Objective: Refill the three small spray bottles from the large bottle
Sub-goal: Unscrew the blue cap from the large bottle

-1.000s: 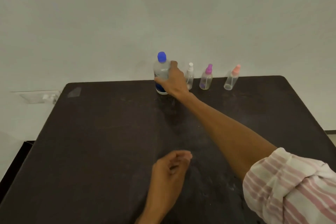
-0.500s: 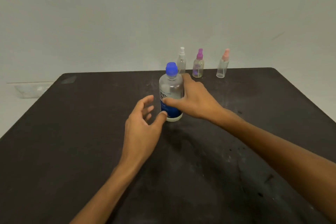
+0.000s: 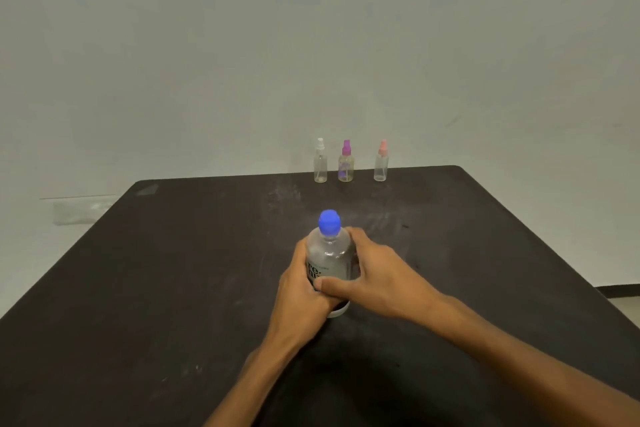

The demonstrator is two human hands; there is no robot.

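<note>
A: Where's the large clear plastic bottle with the blue cap?

B: Upright mid-surface, the fingers of the left hand and right hand clamped round it.

A: Handling?

B: Probably heavy, smooth; grip the body.

Both hands around upright large bottle on table

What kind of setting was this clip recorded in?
Probably a bare indoor room set up for recording, not a lived-in home: a plain dark tabletop, a blank pale wall, and only the task's bottles set out.
</note>
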